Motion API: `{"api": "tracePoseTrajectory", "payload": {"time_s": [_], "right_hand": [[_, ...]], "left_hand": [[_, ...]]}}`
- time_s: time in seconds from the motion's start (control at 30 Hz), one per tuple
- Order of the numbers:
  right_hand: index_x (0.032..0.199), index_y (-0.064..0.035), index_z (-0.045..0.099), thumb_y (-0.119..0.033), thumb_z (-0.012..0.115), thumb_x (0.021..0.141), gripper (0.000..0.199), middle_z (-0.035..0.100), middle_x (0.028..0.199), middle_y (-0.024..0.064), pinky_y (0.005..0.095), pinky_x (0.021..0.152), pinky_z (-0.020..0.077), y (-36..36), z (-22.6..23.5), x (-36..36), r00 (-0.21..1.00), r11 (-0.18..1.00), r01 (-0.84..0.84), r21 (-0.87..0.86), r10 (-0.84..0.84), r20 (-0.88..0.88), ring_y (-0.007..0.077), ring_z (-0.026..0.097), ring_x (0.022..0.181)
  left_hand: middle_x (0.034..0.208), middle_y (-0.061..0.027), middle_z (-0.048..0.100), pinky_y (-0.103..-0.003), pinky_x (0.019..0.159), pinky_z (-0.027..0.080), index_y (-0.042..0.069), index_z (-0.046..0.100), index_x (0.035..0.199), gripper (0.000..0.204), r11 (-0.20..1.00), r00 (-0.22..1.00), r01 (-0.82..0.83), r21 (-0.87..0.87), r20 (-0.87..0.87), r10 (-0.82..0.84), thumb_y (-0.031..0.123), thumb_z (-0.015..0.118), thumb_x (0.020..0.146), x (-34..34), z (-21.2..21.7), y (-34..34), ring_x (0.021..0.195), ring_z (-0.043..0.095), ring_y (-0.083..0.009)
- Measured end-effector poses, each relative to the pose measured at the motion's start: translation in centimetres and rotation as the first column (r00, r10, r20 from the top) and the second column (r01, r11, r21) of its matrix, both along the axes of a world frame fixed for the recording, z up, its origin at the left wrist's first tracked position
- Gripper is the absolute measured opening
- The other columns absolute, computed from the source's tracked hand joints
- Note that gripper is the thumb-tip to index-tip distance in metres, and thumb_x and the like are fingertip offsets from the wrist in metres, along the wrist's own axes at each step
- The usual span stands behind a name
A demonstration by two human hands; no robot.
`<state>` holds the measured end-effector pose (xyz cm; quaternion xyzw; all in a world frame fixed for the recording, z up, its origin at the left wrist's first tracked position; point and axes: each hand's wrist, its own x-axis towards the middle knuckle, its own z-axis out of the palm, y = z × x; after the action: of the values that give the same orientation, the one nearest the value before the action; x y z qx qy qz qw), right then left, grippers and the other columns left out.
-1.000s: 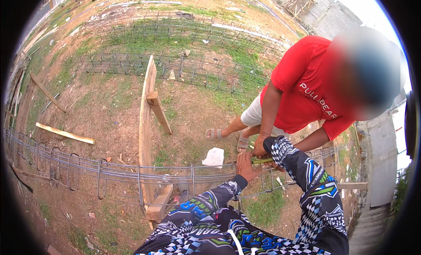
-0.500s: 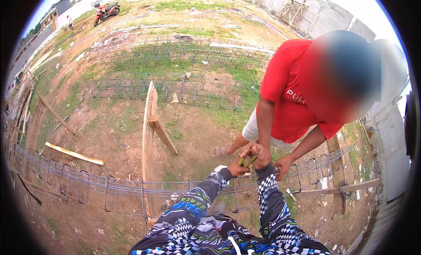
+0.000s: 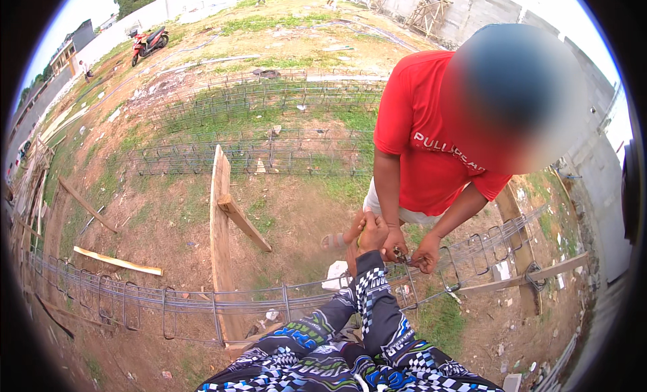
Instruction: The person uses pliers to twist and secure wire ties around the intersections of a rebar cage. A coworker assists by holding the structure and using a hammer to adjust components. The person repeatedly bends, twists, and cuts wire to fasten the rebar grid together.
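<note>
Both hands, left (image 3: 352,256) and right (image 3: 373,233), close fingers on rebar cage (image 3: 202,301) w/ co-worker in red shirt (image 3: 431,143) opposite, wooden post (image 3: 221,244) nearby.

Open air lies left along the rebar cage (image 3: 202,304); a co-worker's hands (image 3: 411,250) and wooden post (image 3: 221,244) crowd the rest.

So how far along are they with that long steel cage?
Along the long rebar cage, the stirrups to the left already stand in a row. Finished-looking cages lie on the grass behind. In hand: the wearer's hands, left hand and right hand, meet a co-worker's hands at one stirrup; what they grip is too small to tell. Left: the stirrups to the right, where no hand is working.
</note>
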<state>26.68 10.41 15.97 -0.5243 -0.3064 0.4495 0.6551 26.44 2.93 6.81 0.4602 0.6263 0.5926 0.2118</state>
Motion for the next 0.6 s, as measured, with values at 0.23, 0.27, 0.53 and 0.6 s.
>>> {"api": "tracePoseTrajectory", "payload": {"time_s": [0.23,0.27,0.53,0.6], "right_hand": [[0.082,-0.0049,0.056,-0.031,0.066,0.090,0.029,0.056,0.070,0.0027,0.0298,0.054,0.0466,1.0,-1.2,3.6,0.720,0.723,-0.690,0.017,0.689,-0.082,0.0144,0.053,0.056],[0.081,-0.0047,0.056,-0.031,0.065,0.091,0.029,0.055,0.070,0.0030,0.0301,0.054,0.0465,2.0,-1.3,4.0,0.655,0.661,-0.750,0.000,0.744,-0.134,0.0151,0.053,0.056],[0.078,-0.0059,0.057,-0.031,0.073,0.084,0.031,0.053,0.065,0.0019,0.0259,0.057,0.0456,-0.5,-2.1,-1.9,0.930,0.971,-0.222,0.090,0.183,0.317,0.0109,0.051,0.058],[0.078,-0.0067,0.057,-0.027,0.074,0.083,0.027,0.055,0.063,0.0016,0.0262,0.054,0.0469,0.6,-3.1,-0.6,0.849,0.854,-0.506,0.125,0.466,0.250,0.0116,0.053,0.054]], "left_hand": [[0.091,-0.0071,0.064,-0.033,0.059,0.050,0.003,0.053,0.108,0.051,0.669,0.646,0.724,-0.170,0.508,-0.570,0.015,0.083,0.068,-6.5,2.5,3.6,0.073,0.063,-0.0168],[0.091,-0.0067,0.063,-0.033,0.058,0.050,0.003,0.052,0.108,0.052,0.519,0.514,0.831,-0.197,0.628,-0.585,0.014,0.084,0.068,-7.1,3.9,4.1,0.072,0.063,-0.0167],[0.104,-0.0147,0.064,-0.038,0.081,0.050,0.005,0.048,0.126,0.070,0.964,0.971,0.221,-0.146,0.130,-0.203,0.032,0.081,0.071,-3.3,-4.4,4.6,0.093,0.064,-0.0313],[0.104,-0.0147,0.064,-0.037,0.082,0.049,0.004,0.049,0.126,0.070,0.808,0.805,0.561,-0.179,0.344,-0.482,0.031,0.081,0.070,-6.8,-4.7,5.5,0.094,0.064,-0.0293]]}}
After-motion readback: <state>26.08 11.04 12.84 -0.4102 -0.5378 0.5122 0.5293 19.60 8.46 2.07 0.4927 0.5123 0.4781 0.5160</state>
